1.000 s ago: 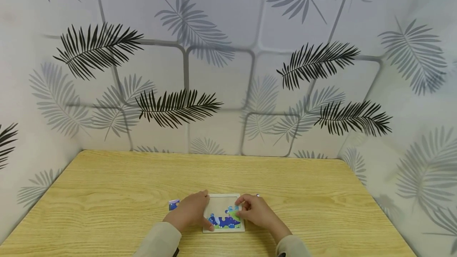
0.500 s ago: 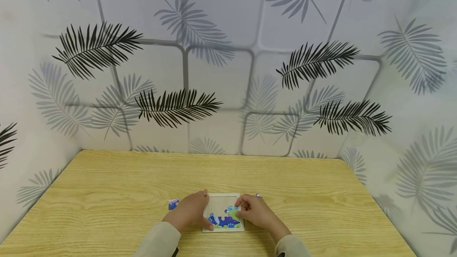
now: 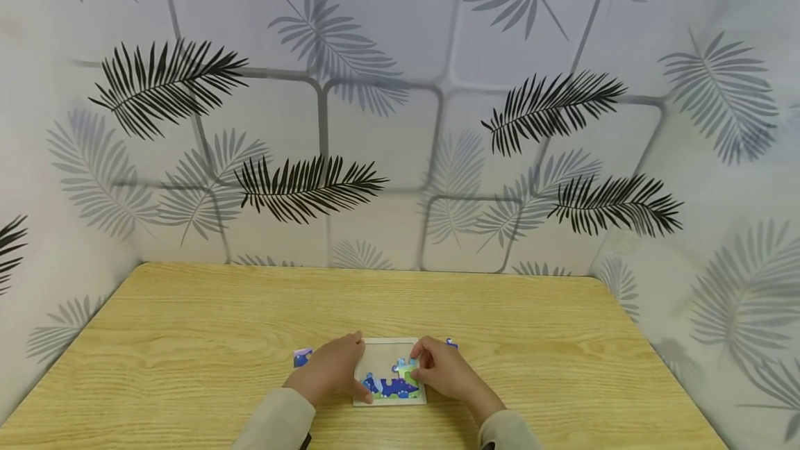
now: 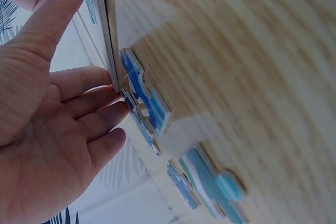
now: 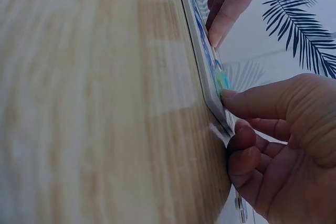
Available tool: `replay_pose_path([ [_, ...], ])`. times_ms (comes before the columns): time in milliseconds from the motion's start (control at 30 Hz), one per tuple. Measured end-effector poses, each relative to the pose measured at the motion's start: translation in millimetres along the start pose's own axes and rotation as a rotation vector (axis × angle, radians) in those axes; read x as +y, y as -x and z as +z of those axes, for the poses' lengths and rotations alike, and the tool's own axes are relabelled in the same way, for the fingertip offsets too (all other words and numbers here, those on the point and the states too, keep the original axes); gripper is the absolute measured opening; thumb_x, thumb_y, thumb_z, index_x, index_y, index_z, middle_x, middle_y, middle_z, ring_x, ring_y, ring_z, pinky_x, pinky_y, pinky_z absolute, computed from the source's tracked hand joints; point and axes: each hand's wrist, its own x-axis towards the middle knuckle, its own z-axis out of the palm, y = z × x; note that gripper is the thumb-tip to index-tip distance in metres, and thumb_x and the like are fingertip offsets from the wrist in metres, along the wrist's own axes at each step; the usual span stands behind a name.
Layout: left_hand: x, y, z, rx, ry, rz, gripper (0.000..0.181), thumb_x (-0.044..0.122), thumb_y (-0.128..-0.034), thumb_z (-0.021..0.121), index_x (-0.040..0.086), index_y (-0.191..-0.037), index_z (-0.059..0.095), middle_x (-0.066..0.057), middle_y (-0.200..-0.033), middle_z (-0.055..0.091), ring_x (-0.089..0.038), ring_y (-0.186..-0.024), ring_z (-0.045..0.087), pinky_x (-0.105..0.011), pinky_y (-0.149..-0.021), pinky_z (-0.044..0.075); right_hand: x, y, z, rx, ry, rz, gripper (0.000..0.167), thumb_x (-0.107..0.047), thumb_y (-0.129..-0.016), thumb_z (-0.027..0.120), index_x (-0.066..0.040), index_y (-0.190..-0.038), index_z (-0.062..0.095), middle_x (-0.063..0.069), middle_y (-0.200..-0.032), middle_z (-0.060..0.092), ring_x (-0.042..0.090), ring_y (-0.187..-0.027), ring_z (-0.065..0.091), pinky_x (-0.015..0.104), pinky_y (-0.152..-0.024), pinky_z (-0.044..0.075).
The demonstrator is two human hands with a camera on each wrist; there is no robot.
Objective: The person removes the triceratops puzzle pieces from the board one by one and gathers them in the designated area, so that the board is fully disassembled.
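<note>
In the head view a small white-rimmed puzzle tray lies near the table's front edge. Blue dinosaur puzzle pieces fill its lower part, and a bare area shows above them. My left hand holds the tray's left side, thumb at the near corner and fingertips at the far one. At the right rim my right hand pinches a light green and blue puzzle piece, partly hidden by the fingers. In the right wrist view the thumb presses on that green piece.
A loose blue and white piece lies left of my left hand, and another shows behind the right hand. The left wrist view shows several loose pieces on the wooden table. A leaf-patterned wall stands behind.
The right hand has shifted very slightly at the tray's right side, and more of the loose piece behind it shows. The left hand and tray look unchanged.
</note>
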Motion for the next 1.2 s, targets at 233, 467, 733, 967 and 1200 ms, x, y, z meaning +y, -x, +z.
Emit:
replay_pose_path([
  [233, -1.1, -0.8, 0.6, -0.009, 0.005, 0.007, 0.088, 0.039, -0.0653, 0.085, -0.006, -0.132, 0.05, -0.02, -0.143, 0.041, -0.036, -0.13, 0.041, -0.044, -0.107, 0.033, -0.8, 0.8, 1.9, 0.012, -0.001, 0.007, 0.02, 0.0, -0.081, 0.07, -0.004, -0.093, 0.054, 0.003, -0.083, 0.048, 0.015, -0.075, 0.044, 0.024, -0.065, 0.04],
  [467, -0.4, 0.5, -0.2, -0.001, -0.001, 0.008, 0.088, 0.039, -0.0653, 0.085, -0.007, -0.132, 0.049, -0.021, -0.143, 0.041, -0.037, -0.13, 0.041, -0.044, -0.108, 0.033, -2.6, 1.6, 2.7, 0.026, -0.052, 0.055, 0.016, 0.0, -0.085, 0.065, -0.006, -0.092, 0.053, 0.001, -0.08, 0.049, 0.013, -0.072, 0.045, 0.022, -0.061, 0.04],
  [733, -1.0, 0.1, -0.2, -0.003, 0.001, 0.009, 0.089, 0.039, -0.0654, 0.084, -0.006, -0.133, 0.049, -0.02, -0.144, 0.041, -0.036, -0.131, 0.04, -0.044, -0.108, 0.032, -2.0, 1.5, 2.1, 0.062, -0.136, 0.089, 0.008, -0.002, -0.088, 0.062, -0.005, -0.089, 0.054, 0.0, -0.078, 0.05, 0.013, -0.072, 0.046, 0.02, -0.058, 0.039],
  [967, -1.5, -0.8, 0.3, -0.007, -0.006, 0.009, 0.088, 0.04, -0.0656, 0.084, -0.006, -0.133, 0.049, -0.02, -0.143, 0.041, -0.036, -0.13, 0.041, -0.044, -0.108, 0.033, -0.8, 1.8, 1.1, 0.07, -0.234, 0.086, 0.007, -0.001, -0.088, 0.061, 0.0, -0.089, 0.054, 0.0, -0.076, 0.049, 0.012, -0.068, 0.045, 0.018, -0.055, 0.039],
  [1200, -1.5, -0.7, 0.4, -0.01, -0.026, 0.012, 0.089, 0.041, -0.0656, 0.084, -0.005, -0.133, 0.049, -0.019, -0.143, 0.042, -0.035, -0.13, 0.041, -0.043, -0.107, 0.033, 0.5, 1.7, -4.6, 0.111, -0.273, 0.123, 0.006, -0.003, -0.089, 0.061, 0.0, -0.091, 0.057, 0.0, -0.077, 0.051, 0.013, -0.07, 0.046, 0.019, -0.056, 0.041],
])
